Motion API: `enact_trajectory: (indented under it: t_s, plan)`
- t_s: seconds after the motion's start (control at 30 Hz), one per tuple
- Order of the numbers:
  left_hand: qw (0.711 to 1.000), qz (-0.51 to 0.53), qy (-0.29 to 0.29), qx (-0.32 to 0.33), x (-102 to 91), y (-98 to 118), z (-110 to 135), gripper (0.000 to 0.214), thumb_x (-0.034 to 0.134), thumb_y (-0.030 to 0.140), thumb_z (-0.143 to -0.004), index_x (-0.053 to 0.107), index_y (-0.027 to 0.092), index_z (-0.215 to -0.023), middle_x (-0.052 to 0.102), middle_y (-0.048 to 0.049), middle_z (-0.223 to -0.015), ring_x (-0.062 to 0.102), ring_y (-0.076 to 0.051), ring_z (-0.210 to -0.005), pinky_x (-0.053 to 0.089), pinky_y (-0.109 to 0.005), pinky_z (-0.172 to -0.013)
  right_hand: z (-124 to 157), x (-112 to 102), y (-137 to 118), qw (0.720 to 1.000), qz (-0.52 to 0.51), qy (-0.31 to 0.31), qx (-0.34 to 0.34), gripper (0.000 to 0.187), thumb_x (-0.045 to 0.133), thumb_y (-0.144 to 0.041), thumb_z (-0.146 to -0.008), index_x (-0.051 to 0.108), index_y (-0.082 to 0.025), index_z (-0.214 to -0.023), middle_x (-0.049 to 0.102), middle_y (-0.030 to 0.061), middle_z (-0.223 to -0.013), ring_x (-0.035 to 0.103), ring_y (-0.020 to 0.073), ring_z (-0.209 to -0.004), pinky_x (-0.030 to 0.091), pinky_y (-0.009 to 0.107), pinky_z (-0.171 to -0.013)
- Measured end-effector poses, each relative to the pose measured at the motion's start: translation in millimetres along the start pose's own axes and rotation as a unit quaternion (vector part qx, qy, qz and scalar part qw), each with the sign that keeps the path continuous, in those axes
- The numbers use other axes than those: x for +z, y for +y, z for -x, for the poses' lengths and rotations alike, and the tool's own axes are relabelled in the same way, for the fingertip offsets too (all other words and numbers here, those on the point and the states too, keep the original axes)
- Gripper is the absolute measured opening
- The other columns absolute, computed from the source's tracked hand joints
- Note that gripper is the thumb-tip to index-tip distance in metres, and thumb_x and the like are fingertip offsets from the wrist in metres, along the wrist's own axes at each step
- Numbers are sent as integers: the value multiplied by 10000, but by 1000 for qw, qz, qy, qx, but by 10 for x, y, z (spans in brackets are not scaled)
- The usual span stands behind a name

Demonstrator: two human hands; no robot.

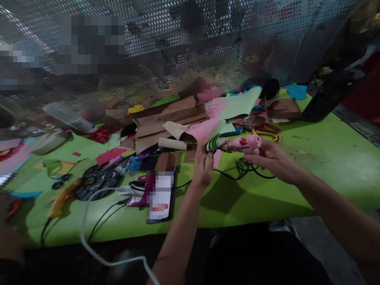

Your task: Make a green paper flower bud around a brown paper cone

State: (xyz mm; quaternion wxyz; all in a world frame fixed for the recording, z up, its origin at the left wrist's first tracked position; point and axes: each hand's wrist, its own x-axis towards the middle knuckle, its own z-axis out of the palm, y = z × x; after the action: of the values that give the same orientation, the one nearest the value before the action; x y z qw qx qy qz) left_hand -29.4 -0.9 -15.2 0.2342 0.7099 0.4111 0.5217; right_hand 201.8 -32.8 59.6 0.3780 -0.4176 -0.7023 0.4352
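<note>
My right hand [271,156] grips a pink glue gun [245,143] held sideways, its nozzle pointing left. A black cord [246,168] runs from the gun down onto the green table [311,158]. My left hand [203,164] pinches a small rolled piece of green paper [213,143] right at the gun's tip. Both hands hover just above the table, in front of a heap of paper.
Brown, pink and green paper sheets [178,118] lie piled behind my hands. Red and yellow scissors [267,130] rest at the right of the pile. A black round plate [96,180], a yellow glue gun [61,200] and a white cable [89,221] sit at left. Perforated metal sheet [208,51] stands behind.
</note>
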Motion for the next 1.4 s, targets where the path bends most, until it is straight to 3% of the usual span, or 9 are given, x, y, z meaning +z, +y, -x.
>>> enact_trajectory:
  t_s: [0.37, 0.63, 1.03, 1.27, 1.4]
  plan:
    - [1000, -30, 2, 8, -23, 1, -1, 384, 373, 469, -1015, 533, 224, -1263, 609, -89, -1192, 586, -244, -1129, 459, -403, -1003, 38, 35, 5, 998, -44, -38, 7, 430, 654, -440, -924, 673, -308, -1334, 685, 40, -1317, 611, 312, -1221, 441, 488, -1109]
    - [999, -22, -3, 22, -6, 13, -8, 367, 382, 427, -1013, 521, 224, -1285, 603, -94, -1237, 576, -242, -1175, 450, -401, -1040, 32, 38, 31, 1000, -4, -24, 5, 403, 651, -444, -928, 690, -316, -1309, 703, 40, -1258, 640, 302, -1141, 460, 486, -1082]
    - [999, -34, -4, 28, 2, -1, -6, 372, 361, 419, -1019, 517, 226, -1297, 606, -101, -1256, 578, -242, -1187, 451, -409, -1051, 55, 60, 61, 998, -48, -29, 5, 398, 656, -429, -924, 693, -295, -1297, 690, 40, -1312, 601, 301, -1265, 413, 461, -1143]
    - [999, -28, -8, 24, 5, -7, 4, 399, 358, 443, -1020, 524, 219, -1306, 605, -103, -1264, 574, -245, -1206, 446, -409, -1061, 61, 72, 63, 997, -65, -29, 15, 387, 668, -425, -923, 696, -269, -1276, 703, 49, -1248, 613, 290, -1218, 425, 461, -1109]
    - [1000, -20, 6, 9, 18, -9, 12, 373, 369, 404, -1012, 524, 221, -1298, 608, -101, -1246, 568, -243, -1196, 443, -409, -1055, 71, 28, 50, 999, -45, -9, 26, 358, 674, -450, -906, 719, -265, -1209, 723, 49, -1089, 636, 291, -1096, 501, 434, -958]
